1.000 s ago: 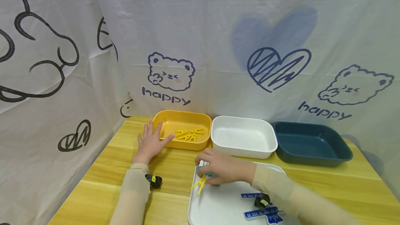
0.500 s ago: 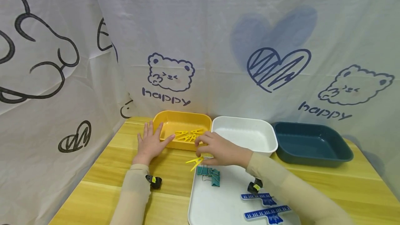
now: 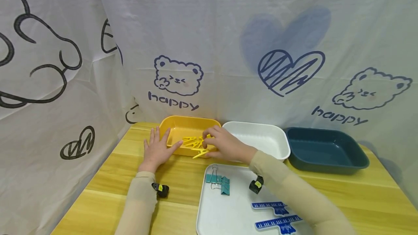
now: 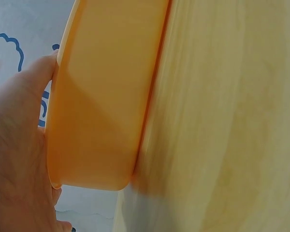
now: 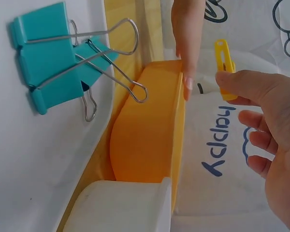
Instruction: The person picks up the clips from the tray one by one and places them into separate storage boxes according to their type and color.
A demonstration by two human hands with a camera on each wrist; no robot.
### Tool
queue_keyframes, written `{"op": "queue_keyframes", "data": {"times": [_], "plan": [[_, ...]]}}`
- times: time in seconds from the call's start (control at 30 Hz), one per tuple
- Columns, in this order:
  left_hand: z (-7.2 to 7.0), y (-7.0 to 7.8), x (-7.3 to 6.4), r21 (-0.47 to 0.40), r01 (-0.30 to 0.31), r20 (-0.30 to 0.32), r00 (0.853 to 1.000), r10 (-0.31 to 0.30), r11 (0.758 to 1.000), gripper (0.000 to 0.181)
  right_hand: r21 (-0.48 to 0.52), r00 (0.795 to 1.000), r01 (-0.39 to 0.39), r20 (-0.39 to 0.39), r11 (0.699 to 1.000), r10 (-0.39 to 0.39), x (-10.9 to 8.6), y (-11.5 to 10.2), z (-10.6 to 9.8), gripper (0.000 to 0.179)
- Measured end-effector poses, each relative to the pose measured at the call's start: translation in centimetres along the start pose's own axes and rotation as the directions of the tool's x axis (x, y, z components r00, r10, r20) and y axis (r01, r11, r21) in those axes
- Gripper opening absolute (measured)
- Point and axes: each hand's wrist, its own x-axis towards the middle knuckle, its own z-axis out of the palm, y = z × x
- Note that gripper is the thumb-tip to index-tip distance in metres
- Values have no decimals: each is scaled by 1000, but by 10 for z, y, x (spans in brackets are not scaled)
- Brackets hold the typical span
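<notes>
My right hand (image 3: 228, 146) pinches a yellow clothespin (image 5: 224, 67) between thumb and index finger, over the front right part of the yellow bin (image 3: 174, 130). Its other fingers are bent and hold nothing. Inside the bin lie several more yellow clothespins (image 3: 192, 141), partly covered by that hand. My left hand (image 3: 157, 152) rests with spread fingers on the bin's left front rim. In the left wrist view, its thumb touches the rim of the orange-looking wall (image 4: 101, 106). Teal binder clips (image 3: 225, 186) with silver wire handles lie on the white tray (image 3: 222, 215).
Right of the yellow bin stand a white bin (image 3: 261, 139) and a dark teal bin (image 3: 326, 151). Two blue pieces with a piano-key pattern (image 3: 272, 223) lie on the tray near my right forearm. A printed curtain (image 3: 228, 46) hangs behind the wooden table (image 3: 176, 206).
My right hand has moved away from the tray, up to the yellow bin, carrying the clothespin. The binder clips have come into full sight. My left hand has stayed put.
</notes>
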Motion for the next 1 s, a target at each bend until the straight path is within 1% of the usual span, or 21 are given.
{"op": "queue_keyframes", "data": {"times": [0.2,0.33,0.53,0.6,0.73,0.87,1.0], "plan": [[1,-2,1,-5,0,6,1000,0,1000,96,1,998,-65,-25,998,65,12,3,3,20],[2,-2,2,-5,-1,9,1000,1,1000,96,-13,994,-95,-47,995,94,21,6,6,19],[1,-1,2,-5,4,18,1000,-4,1000,96,-34,985,-162,-65,986,159,35,11,13,19],[1,-1,2,-2,6,18,1000,-6,1000,96,-26,981,-184,-76,983,181,39,13,15,18],[1,-1,1,-6,6,12,1000,-6,1000,96,-13,966,-247,-81,969,246,49,17,22,19],[0,-1,1,-9,2,10,1000,-2,1000,96,6,944,-321,-80,947,320,59,22,28,21],[0,-1,1,-9,2,15,1000,-2,1000,96,15,928,-364,-81,931,364,67,26,34,23]]}}
